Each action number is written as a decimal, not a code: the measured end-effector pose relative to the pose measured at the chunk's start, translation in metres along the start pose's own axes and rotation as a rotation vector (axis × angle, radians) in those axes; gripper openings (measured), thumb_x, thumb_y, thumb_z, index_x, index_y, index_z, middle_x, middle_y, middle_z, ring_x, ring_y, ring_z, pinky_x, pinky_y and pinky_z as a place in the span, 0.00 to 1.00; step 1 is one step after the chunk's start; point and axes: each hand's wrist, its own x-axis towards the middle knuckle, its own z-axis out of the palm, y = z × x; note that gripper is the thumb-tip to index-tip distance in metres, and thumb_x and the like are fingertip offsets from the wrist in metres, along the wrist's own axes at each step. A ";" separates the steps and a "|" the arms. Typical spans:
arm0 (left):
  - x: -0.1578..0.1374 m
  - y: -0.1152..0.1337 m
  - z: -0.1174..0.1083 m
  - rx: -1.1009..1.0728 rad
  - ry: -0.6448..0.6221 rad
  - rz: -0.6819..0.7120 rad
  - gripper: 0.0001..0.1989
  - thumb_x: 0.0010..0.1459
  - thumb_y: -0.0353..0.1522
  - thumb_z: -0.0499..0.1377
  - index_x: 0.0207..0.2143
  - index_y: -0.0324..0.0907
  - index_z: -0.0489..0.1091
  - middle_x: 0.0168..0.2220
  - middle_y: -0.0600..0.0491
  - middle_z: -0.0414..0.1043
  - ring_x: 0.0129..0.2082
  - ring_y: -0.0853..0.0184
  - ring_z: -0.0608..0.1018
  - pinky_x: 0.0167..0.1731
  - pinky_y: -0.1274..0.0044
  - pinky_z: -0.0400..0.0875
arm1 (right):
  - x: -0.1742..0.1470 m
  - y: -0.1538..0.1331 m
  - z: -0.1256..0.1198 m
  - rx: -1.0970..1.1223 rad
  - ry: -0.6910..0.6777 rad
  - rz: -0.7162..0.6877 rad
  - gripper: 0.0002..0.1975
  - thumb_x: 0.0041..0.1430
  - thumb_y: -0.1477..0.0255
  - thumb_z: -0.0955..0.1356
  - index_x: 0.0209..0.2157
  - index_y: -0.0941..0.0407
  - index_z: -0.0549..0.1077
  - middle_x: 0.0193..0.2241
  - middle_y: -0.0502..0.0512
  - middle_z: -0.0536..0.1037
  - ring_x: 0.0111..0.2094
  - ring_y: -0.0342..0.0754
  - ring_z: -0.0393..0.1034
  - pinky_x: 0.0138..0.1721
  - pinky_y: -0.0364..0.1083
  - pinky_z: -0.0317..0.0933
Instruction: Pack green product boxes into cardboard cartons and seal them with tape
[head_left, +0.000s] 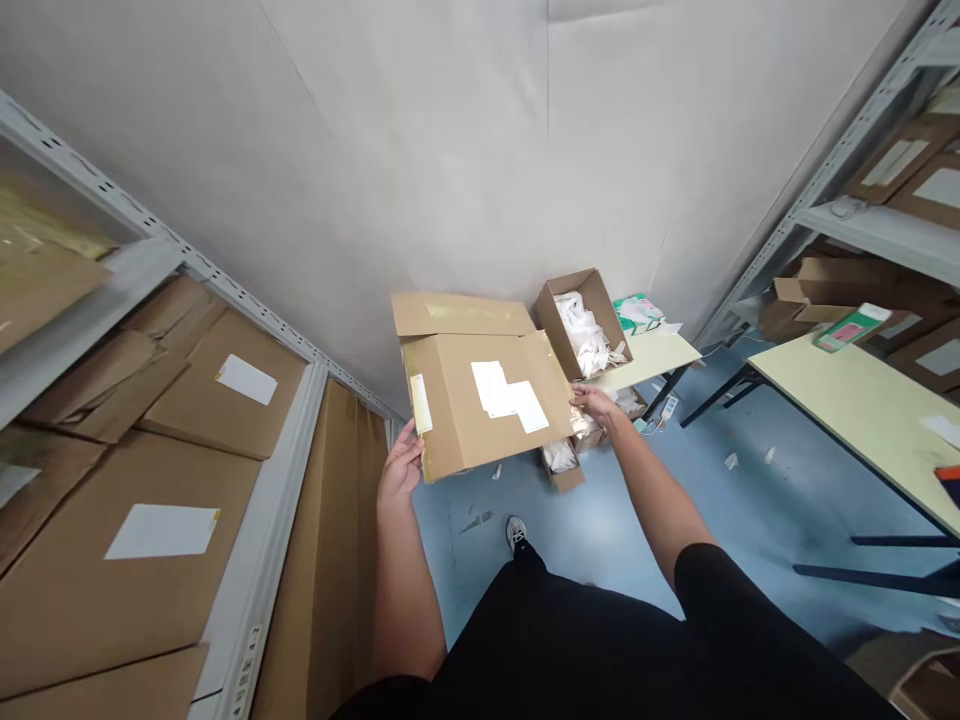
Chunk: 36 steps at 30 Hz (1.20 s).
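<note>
A cardboard box (457,390) with a flap at its far side is held out in front of me, tilted a little. White labels lie on its face, another is stuck near its left edge, and tape strips run along its edges. My left hand (402,464) grips the box at its lower left edge, fingers closed on it. At the right edge, my right hand (594,402) pinches the cardboard near a loose piece of clear tape. Whatever the box contains is hidden.
On the left, a metal shelf (247,560) carries labelled cartons (202,590). Ahead, an open carton (551,310) of white material stands by a small table (660,355). A pale yellow table (847,400) and another shelf (870,225) are on the right. Scraps dot the blue floor (600,530).
</note>
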 end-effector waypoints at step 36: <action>0.225 -0.165 0.572 0.352 -1.214 -0.284 0.44 0.43 0.34 0.73 0.63 0.47 0.63 0.56 0.44 0.76 0.49 0.58 0.81 0.46 0.71 0.77 | -0.301 -0.116 -0.411 0.168 0.816 -0.197 0.36 0.34 0.78 0.76 0.49 0.45 0.74 0.38 0.48 0.80 0.39 0.48 0.75 0.37 0.45 0.67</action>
